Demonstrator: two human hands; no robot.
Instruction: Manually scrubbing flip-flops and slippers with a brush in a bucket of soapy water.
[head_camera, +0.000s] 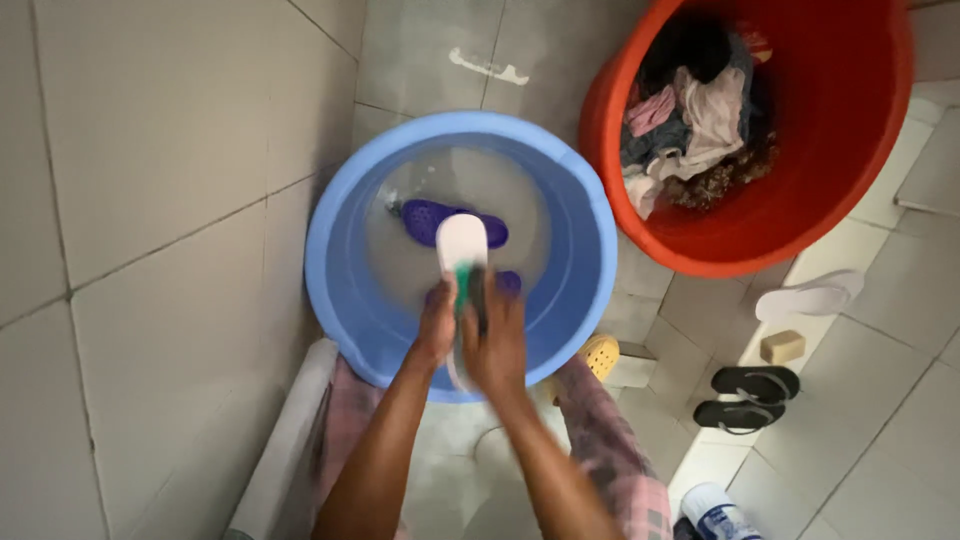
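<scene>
Tiled floor (150, 200), you're crouched over it. Red tub (850, 150) at upper right, laundry piled inside. Blue basin (340, 200) in front of you, cloudy water, purple slippers (425, 217) submerged. White shoe (461, 243) held sole up over the basin's near half. Your left hand (437, 322) is closed around its near end. Your right hand (497, 340) is curled on something green and dark against the shoe; blurred, can't tell what. Black sandals (745, 398), white slipper (808, 297), soap bar (782, 346) on the floor to the right.
</scene>
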